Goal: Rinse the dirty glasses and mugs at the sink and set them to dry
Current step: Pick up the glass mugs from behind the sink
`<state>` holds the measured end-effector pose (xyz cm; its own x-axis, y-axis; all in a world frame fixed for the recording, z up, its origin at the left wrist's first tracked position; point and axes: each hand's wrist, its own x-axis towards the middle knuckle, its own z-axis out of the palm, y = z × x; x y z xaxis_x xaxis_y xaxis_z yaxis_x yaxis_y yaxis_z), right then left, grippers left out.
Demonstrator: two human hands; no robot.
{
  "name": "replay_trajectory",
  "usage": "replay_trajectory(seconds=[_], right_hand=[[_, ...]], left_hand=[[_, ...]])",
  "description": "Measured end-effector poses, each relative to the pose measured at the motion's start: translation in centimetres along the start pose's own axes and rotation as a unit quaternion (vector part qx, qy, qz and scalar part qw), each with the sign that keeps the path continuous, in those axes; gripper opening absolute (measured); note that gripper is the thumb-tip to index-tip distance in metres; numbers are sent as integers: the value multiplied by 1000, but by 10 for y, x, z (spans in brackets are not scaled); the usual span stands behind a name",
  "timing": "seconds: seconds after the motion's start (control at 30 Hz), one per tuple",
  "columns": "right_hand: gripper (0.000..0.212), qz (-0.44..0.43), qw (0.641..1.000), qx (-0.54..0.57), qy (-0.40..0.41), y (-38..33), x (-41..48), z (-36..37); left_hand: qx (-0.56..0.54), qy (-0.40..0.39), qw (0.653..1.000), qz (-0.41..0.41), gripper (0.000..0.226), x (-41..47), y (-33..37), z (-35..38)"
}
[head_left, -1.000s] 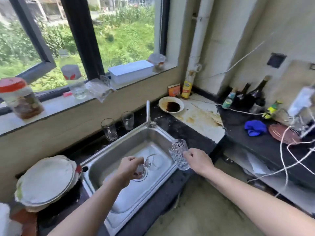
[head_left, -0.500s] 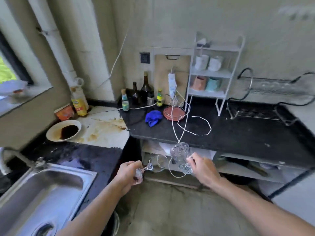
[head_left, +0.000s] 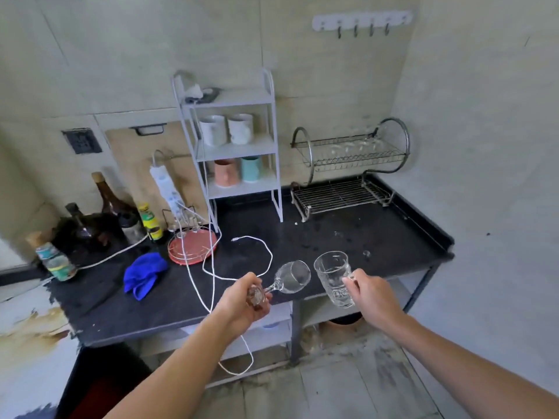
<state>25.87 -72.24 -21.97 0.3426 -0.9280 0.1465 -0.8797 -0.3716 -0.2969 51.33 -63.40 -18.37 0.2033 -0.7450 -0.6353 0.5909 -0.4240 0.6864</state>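
Observation:
My left hand (head_left: 242,300) grips the foot and stem of a clear wine glass (head_left: 292,277), which lies tilted with its bowl pointing right. My right hand (head_left: 370,294) holds a clear patterned glass mug (head_left: 334,276) by its handle, upright. Both glasses hang over the front edge of the black counter (head_left: 348,237). At the counter's back stands a two-tier metal dish rack (head_left: 348,173), with several clear glasses on its upper tier. A white shelf (head_left: 239,146) to its left holds two white mugs, a pink one and a teal one.
A white cable (head_left: 260,246) loops across the counter from a power strip (head_left: 166,189). A blue cloth (head_left: 143,275), a red round tray (head_left: 193,246) and several bottles (head_left: 112,213) sit at the left. Hooks hang on the wall above.
The view has swung right from the sink to the black counter and dish rack. Both hands have carried the wine glass and the glass mug along, over the counter's front edge.

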Motion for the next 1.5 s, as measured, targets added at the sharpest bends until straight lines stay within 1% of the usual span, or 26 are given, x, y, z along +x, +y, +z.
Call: replay_trajectory(seconds=[0.1,0.23,0.33,0.4,0.53,0.63,0.73,0.87,1.03,1.17,1.33,1.43,1.5], right_hand=[[31,37,999,-12,9,24,46,3],[33,71,997,4,17,48,108,-5],[32,85,995,15,46,68,152,-15],[31,89,995,14,50,82,182,-20],[32,99,994,25,27,118,242,-21],[33,85,996,39,3,148,290,-11],[35,60,996,46,-36,178,337,1],[36,27,993,47,-100,207,388,11],[38,-30,985,40,-167,227,426,19],[39,-44,982,41,-180,234,445,30],[39,-40,979,52,-191,241,462,40],[39,-43,979,62,-189,244,470,43],[36,-44,979,67,-185,246,475,46]], left_hand=[[11,-50,999,-8,16,43,40,41],[31,-99,994,16,16,90,106,104],[42,-117,992,39,14,117,148,150],[50,-118,990,65,12,133,170,179],[97,-92,982,137,8,166,203,234],[131,-41,974,178,10,194,231,271],[165,-3,962,216,14,224,260,304],[205,58,944,251,13,253,292,345],[268,100,925,249,19,300,310,380],[360,120,893,243,19,345,318,398],[454,158,857,185,31,390,324,401],[453,153,863,166,35,405,330,401],[463,150,857,169,33,412,333,402]])
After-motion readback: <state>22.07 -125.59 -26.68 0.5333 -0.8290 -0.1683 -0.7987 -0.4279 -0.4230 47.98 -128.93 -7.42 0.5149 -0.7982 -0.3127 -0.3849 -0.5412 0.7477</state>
